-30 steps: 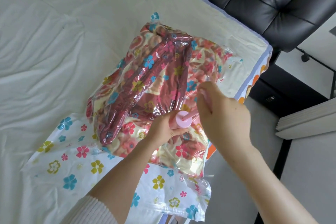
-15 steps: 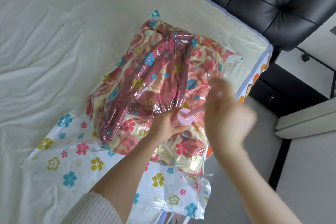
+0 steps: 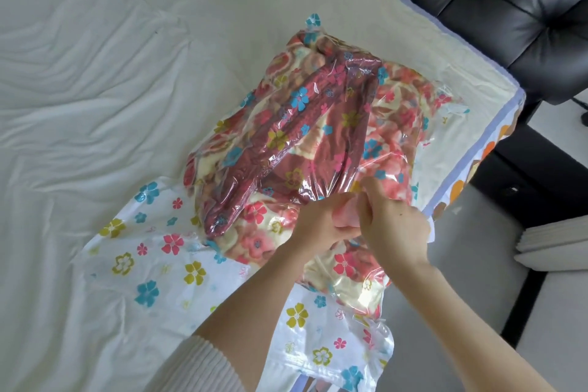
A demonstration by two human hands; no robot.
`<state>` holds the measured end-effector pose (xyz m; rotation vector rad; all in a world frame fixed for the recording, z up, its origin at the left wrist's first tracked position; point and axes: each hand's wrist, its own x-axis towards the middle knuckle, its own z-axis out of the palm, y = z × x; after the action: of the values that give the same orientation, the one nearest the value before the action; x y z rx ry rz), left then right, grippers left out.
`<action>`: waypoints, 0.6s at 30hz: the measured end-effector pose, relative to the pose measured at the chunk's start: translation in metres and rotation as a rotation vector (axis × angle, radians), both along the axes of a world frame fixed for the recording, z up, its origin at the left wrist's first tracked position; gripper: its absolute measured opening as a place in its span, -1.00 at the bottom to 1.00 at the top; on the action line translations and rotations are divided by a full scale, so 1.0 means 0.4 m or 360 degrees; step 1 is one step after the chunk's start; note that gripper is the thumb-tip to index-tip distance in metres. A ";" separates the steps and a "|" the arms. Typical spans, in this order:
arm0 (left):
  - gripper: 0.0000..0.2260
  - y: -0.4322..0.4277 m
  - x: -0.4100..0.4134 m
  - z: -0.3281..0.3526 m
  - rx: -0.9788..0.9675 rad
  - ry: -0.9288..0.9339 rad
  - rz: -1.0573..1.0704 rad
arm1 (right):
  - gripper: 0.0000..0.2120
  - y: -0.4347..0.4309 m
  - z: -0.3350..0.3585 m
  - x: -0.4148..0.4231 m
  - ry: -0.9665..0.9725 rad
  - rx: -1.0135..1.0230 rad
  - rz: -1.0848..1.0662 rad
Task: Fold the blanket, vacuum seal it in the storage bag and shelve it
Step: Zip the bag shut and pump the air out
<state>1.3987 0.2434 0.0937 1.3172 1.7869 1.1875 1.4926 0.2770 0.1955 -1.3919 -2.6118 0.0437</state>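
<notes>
Clear plastic printed with small flowers: the storage bag (image 3: 197, 267) lies on the bed (image 3: 95, 89), near its right edge. The folded blanket (image 3: 311, 143), red and cream floral, is inside, and the film already clings to it in tight wrinkles. A flat empty stretch of bag runs toward the camera.

Step in hand, as judged: drawing the air out. Both hands meet at a small pink hand pump (image 3: 346, 213) standing on the bag's near part, over the blanket. Left hand (image 3: 321, 226): fingers curled round the pump body, bracing it. Right hand (image 3: 394, 226): fingers curled over the top of the pump, seemingly pushed down on it. The valve itself is hidden under the hands.

Next move probably calls for more strokes while the base stays pressed square on the valve, then capping the valve. Shelving not yet begun.
</notes>
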 end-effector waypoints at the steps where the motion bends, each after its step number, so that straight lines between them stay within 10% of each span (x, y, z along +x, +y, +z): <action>1: -0.55 0.001 -0.001 0.002 0.0028 -0.0052 0.0029 | -0.77 0.019 0.022 0.005 0.0058 0.0019 0.0007; 5: -0.48 0.016 -0.015 -0.008 0.0072 -0.0051 0.0024 | -0.80 0.024 0.137 0.006 0.0741 0.0343 -0.0169; 11: -0.54 -0.007 -0.020 -0.025 0.0153 -0.0092 0.0053 | -0.78 -0.001 0.021 -0.015 0.0202 0.0024 0.0088; 16: -0.55 0.018 -0.016 -0.032 0.0115 -0.0226 0.0031 | -0.83 0.032 0.186 0.001 0.1031 0.0303 -0.0107; 18: -0.55 0.015 -0.008 -0.042 0.0135 -0.0197 0.0078 | -0.81 0.001 0.085 -0.016 0.0848 0.0219 -0.0052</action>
<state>1.3956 0.2495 0.0769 1.2247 1.7056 1.3553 1.4861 0.2775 0.2297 -1.1781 -2.1112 0.1972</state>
